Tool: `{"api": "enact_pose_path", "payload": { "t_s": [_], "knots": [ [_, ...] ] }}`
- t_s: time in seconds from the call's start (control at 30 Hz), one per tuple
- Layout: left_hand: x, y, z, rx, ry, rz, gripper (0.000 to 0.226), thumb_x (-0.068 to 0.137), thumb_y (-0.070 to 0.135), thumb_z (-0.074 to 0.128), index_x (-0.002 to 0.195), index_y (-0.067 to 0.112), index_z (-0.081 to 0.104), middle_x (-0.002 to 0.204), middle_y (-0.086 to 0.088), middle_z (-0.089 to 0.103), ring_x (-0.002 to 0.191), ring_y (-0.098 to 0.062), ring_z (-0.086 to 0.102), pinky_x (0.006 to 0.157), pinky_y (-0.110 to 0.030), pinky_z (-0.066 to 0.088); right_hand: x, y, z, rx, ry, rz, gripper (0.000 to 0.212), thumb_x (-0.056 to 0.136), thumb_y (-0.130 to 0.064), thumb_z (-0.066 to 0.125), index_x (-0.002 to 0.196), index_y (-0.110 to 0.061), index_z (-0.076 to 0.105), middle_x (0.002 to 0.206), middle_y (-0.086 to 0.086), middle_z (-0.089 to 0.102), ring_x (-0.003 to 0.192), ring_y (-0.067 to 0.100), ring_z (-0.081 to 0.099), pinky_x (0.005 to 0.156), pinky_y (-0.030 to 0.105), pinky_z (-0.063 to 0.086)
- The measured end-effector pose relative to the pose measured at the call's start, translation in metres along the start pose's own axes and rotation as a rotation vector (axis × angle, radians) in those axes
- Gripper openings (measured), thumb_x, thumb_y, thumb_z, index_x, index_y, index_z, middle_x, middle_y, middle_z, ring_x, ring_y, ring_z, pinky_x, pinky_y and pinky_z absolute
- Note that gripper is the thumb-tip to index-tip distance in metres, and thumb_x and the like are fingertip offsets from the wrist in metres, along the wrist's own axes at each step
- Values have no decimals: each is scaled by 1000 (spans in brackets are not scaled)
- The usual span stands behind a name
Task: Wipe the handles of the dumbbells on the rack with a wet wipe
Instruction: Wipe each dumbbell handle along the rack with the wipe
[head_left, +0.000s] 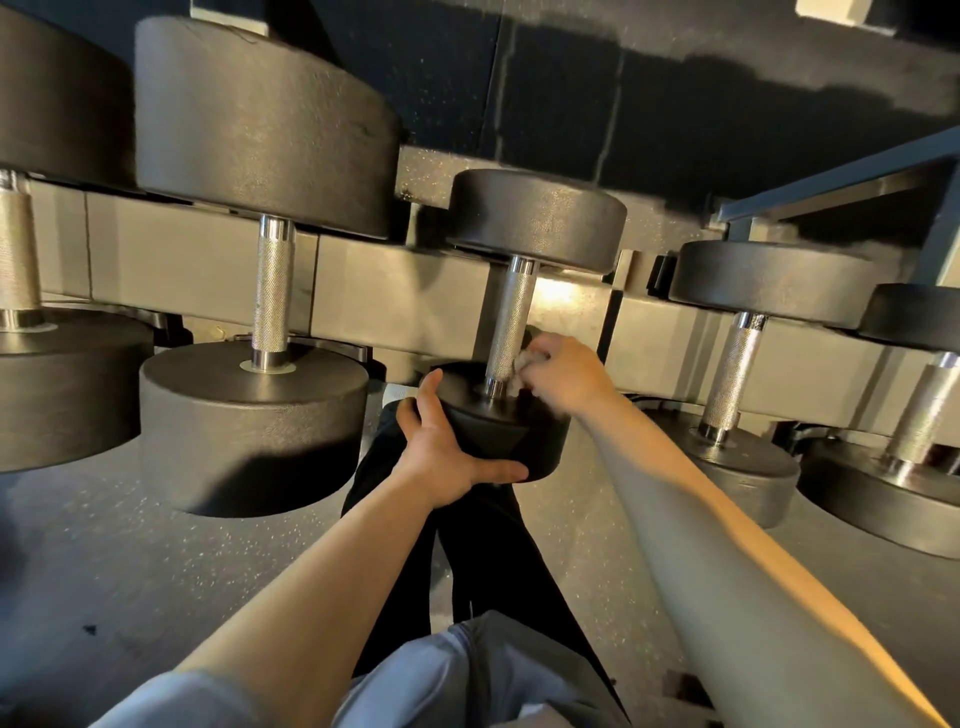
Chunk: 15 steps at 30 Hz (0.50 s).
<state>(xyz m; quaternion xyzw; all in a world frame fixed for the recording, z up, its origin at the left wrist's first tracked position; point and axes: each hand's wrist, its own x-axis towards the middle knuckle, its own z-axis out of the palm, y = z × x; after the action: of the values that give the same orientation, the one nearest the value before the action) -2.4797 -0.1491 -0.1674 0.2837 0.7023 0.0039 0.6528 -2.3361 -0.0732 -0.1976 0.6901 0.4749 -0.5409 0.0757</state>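
**Wipe at the base of the middle handle**

The wet wipe (522, 370) is a small crumpled white wad pressed against the lower right side of the knurled handle (510, 326) of the middle dumbbell (537, 213), just above the near weight head (498, 415). The right hand (563, 371) pinches the wipe, its fingers curled round it and reaching in from the right; this grip appears to keep the cloth tight on the metal. The left hand (447, 452) cups the near weight head from the left, thumb under its front edge and fingers spread over the rim, probably to steady the dumbbell against rolling while the handle is rubbed.

The handle's long axis runs away from the person, from the near head up to the far head, leaning slightly right. The dumbbell lies across the rack (405, 291), whose grey rail passes behind the handle. Larger dumbbells (270, 291) lie parallel to the left, smaller ones (735, 374) to the right. Below is speckled floor (156, 561).
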Motion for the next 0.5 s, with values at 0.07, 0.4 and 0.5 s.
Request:
{"api": "enact_pose_path", "payload": {
  "t_s": [0.07,0.4,0.5],
  "knots": [
    [0,1,0,-4,-2,10,136,56,24,93,149,33,-6,148,-4,6,141,-28,20,115,-42,22,10,-8,-10,531,146,66,14,93,-7,52,88,-19,58,89,6,63,83,20,62,73,32,54],
    [-3,4,-1,-15,6,8,134,58,23,92,150,32,-5,149,-5,6,142,-28,17,116,-39,21,10,-15,15,931,278,163,22,95,-21,57,73,-20,62,87,2,66,93,19,61,89,33,47],
    [-2,3,-1,-17,7,4,134,57,23,92,149,32,-5,147,-4,7,141,-28,19,116,-39,22,1,1,11,660,220,126,15,95,-21,56,84,-23,66,90,-3,66,92,14,59,74,23,44]
  ]
}}
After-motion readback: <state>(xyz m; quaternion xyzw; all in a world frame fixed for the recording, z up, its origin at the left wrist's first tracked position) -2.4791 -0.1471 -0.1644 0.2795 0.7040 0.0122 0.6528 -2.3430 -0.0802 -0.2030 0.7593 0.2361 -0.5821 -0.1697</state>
